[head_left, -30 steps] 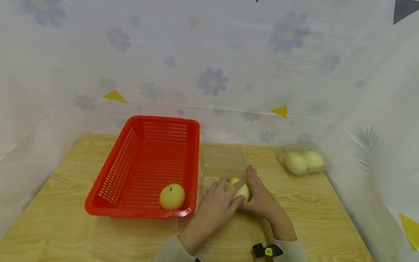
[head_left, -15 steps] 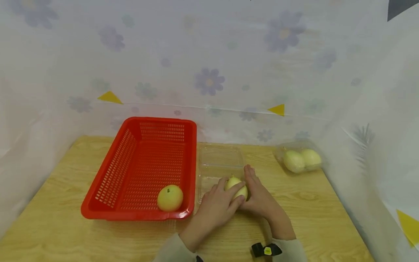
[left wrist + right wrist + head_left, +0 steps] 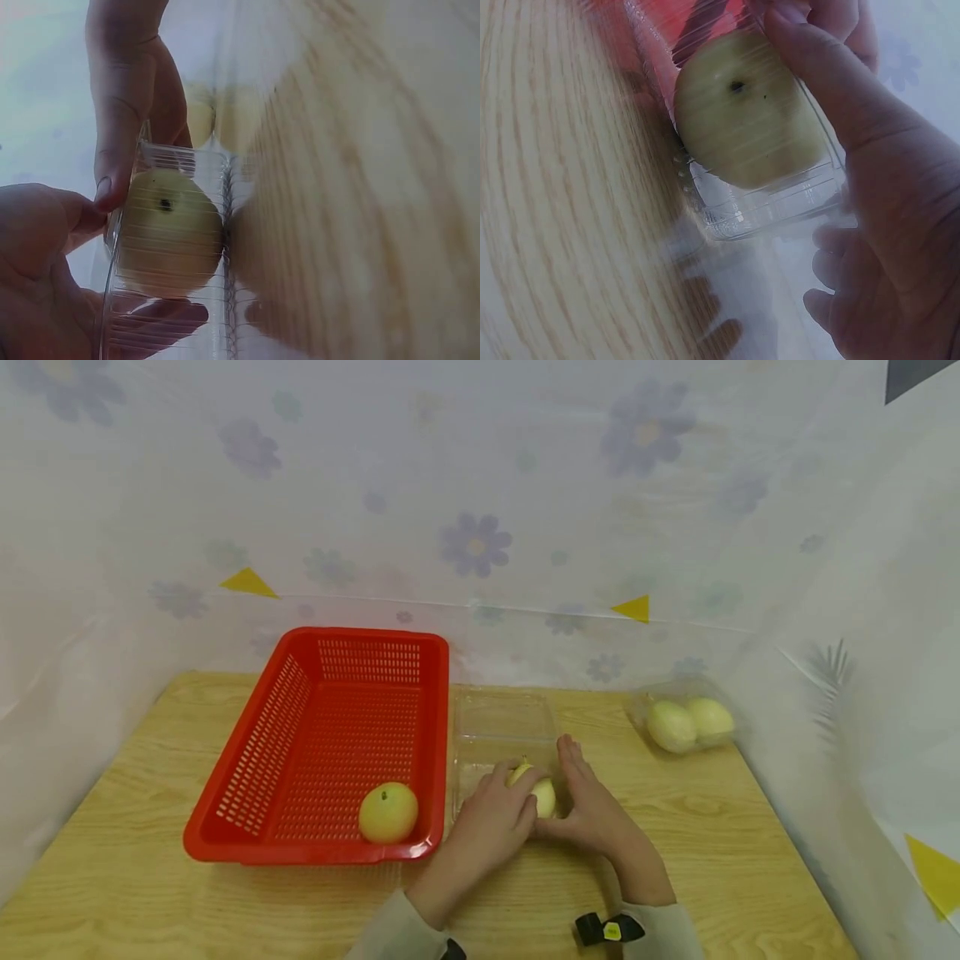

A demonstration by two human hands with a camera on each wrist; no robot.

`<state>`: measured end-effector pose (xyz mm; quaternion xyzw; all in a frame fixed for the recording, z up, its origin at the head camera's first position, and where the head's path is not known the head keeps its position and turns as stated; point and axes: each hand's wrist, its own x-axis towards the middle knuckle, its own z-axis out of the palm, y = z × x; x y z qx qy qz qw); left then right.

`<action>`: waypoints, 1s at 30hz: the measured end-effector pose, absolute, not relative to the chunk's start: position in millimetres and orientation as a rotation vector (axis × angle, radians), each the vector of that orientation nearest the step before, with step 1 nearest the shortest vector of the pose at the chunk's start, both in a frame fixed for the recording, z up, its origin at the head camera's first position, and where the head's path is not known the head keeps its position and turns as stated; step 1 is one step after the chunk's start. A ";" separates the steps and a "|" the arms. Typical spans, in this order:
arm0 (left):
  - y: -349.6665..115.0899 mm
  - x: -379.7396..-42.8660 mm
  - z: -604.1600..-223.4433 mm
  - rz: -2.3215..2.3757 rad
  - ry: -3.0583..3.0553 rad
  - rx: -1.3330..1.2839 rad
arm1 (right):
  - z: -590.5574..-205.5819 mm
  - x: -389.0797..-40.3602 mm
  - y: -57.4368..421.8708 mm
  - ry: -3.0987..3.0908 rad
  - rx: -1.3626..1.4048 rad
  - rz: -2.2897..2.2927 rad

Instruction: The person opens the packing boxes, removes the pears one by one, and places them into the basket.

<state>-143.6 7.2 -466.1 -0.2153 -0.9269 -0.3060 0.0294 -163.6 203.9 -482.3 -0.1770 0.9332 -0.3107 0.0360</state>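
A pale yellow pear (image 3: pixel 542 793) with a short stem sits in the front part of a clear plastic clamshell box (image 3: pixel 504 717), whose lid lies folded back. My left hand (image 3: pixel 491 822) holds the pear from the left, fingers curled over its top. On the box's right side, my right hand (image 3: pixel 600 814) keeps its fingers extended along the wall. Its thumb reaches across the front rim, close to the left thumb. Through the plastic, the right wrist view shows the pear (image 3: pixel 742 112) with its dark blossom end facing the camera. The left wrist view shows both thumbs close together at the rim.
Left of the box stands a red perforated basket (image 3: pixel 202 835) with one yellow pear (image 3: pixel 387 812) in its near right corner. At the back right lies a clear box (image 3: pixel 731 693) holding two pears (image 3: pixel 672 727). A flowered white curtain (image 3: pixel 480 468) hangs behind the wooden table (image 3: pixel 712 860).
The pear and my left hand have shifted slightly left, and the left thumb has drawn back from the pear's front. My right hand keeps its place by the box. The head view shifts slightly.
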 end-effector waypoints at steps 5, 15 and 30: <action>5.7 -144.1 -465.7 -0.966 -2.845 -0.666 | -482.4 -163.1 204.2 2.857 -0.541 -0.965; 5.8 -145.5 -467.1 -1.032 -2.827 -0.587 | -483.2 -163.6 202.7 2.877 -0.513 -0.938; 5.9 -146.3 -468.9 -1.008 -2.862 -0.547 | -484.7 -163.7 203.1 2.878 -0.523 -0.944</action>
